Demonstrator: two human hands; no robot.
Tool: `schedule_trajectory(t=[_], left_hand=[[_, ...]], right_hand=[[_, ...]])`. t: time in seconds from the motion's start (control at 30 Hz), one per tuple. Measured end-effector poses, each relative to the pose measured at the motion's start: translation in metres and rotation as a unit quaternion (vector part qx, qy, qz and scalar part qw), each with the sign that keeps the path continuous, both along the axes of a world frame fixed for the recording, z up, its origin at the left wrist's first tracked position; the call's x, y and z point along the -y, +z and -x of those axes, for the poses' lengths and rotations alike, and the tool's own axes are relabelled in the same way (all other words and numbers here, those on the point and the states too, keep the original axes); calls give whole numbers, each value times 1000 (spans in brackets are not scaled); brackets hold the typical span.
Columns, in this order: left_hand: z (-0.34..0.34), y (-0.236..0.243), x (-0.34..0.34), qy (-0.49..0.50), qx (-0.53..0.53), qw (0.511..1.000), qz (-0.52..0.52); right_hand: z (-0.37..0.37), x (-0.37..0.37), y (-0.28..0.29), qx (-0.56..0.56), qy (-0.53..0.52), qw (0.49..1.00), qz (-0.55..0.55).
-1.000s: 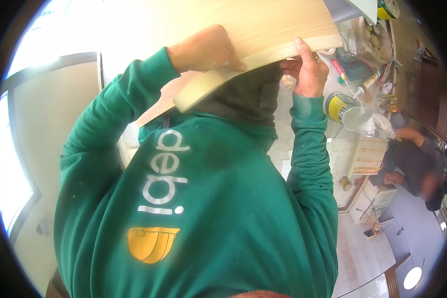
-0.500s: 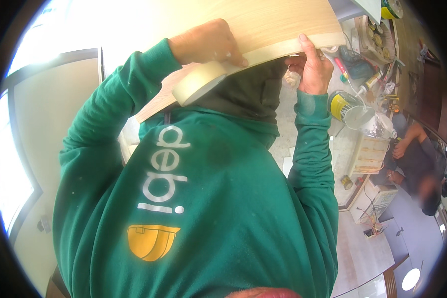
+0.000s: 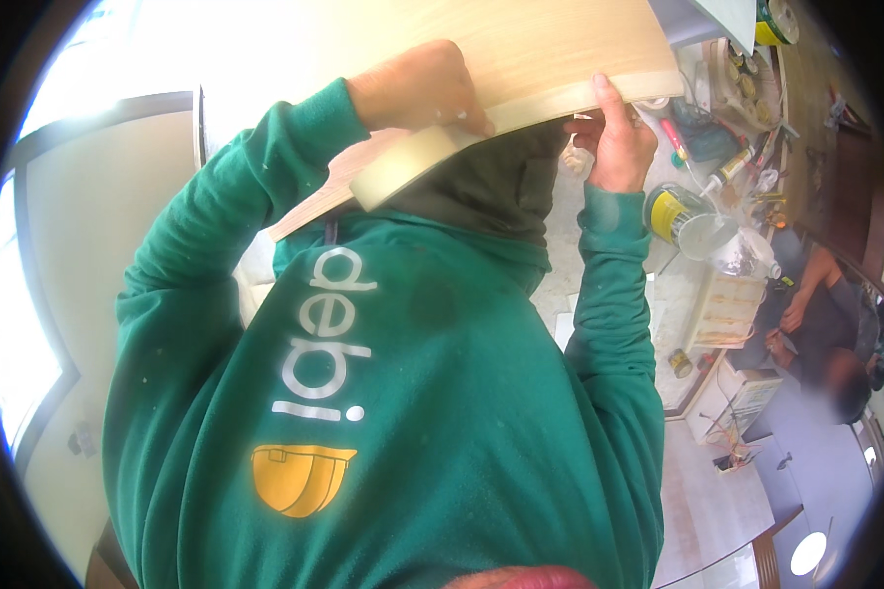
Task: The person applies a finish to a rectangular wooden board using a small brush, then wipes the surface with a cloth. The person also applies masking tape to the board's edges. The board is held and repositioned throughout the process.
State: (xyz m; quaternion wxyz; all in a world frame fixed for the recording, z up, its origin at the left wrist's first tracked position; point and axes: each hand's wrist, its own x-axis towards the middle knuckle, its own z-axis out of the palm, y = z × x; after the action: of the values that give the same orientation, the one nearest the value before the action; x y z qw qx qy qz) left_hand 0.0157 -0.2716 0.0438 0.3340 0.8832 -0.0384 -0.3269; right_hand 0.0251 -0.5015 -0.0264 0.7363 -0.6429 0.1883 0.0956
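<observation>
A pale wood-grain panel (image 3: 550,44) lies across the top of the view, its near edge toward my body. Along that edge runs a strip of cream masking tape (image 3: 545,111). My left hand (image 3: 417,88) is closed at the edge with the fingertips pressed down, and the roll of masking tape (image 3: 399,169) hangs against it, tilted; the fingers on the roll are partly hidden. Farther right, my right hand (image 3: 621,147) grips the panel's edge, thumb on top over the taped border and fingers underneath.
Right of the panel, a cluttered surface holds a yellow-labelled can (image 3: 666,210), a clear plastic bottle (image 3: 754,253), a sealant tube (image 3: 729,169) and a whitish tray (image 3: 727,309). Another person (image 3: 820,324) sits at the far right. Loose wires (image 3: 737,454) stick out lower down.
The tape roll has turned so its flat side shows less, and it sits slightly farther right. My left hand has shifted a little right. My right hand keeps its hold on the edge.
</observation>
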Motion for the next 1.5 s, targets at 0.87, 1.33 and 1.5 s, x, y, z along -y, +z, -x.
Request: schedule_trajectory(t=[0.87,1.33,1.5], left_hand=[[128,-11,1,-308,484,814,-90],[200,46,-136,47,315,948,24],[234,41,-171,129,262,953,-82]], right_hand=[[58,-56,-30,158,-14,981,115],[55,-51,-32,146,-8,971,189],[55,-54,-20,136,-5,972,193]])
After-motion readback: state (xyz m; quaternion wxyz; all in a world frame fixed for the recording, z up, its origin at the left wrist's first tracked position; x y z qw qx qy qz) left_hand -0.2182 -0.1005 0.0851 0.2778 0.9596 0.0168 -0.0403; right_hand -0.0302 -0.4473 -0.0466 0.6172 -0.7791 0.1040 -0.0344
